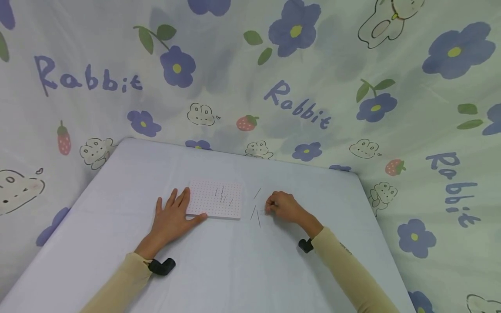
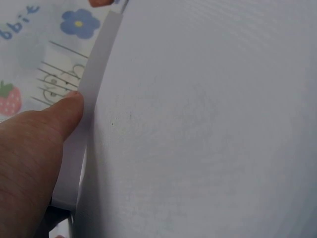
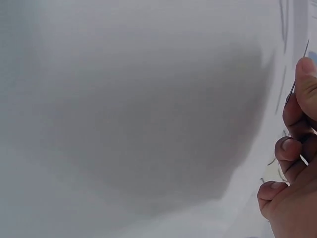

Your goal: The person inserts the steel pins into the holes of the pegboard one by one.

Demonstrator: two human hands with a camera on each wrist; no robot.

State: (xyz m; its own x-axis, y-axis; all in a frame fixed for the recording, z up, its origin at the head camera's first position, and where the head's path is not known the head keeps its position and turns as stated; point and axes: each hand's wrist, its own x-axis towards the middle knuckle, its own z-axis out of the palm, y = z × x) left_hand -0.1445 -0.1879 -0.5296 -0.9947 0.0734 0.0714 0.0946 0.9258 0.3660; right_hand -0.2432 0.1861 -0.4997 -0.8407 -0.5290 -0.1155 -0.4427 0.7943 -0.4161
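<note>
A white board (image 1: 205, 208) with a grid of small holes lies on the table, and several thin needles (image 1: 222, 194) stand up from it. In the left wrist view these needles (image 2: 69, 49) rise above the board's edge (image 2: 101, 59). My left hand (image 1: 171, 220) rests spread at the board's left side, fingers straight, its thumb (image 2: 67, 109) against the near edge. To the right of the board, my right hand (image 1: 285, 207) pinches a needle (image 3: 305, 49) between thumb and forefinger, just above the table. Its other fingers are curled.
A few loose needles (image 1: 258, 218) lie on the white tabletop (image 1: 235, 269) between the board and my right hand. A printed cloth (image 1: 223, 78) with flowers and rabbits hangs behind and beside the table. Each wrist carries a black camera mount (image 1: 161, 266).
</note>
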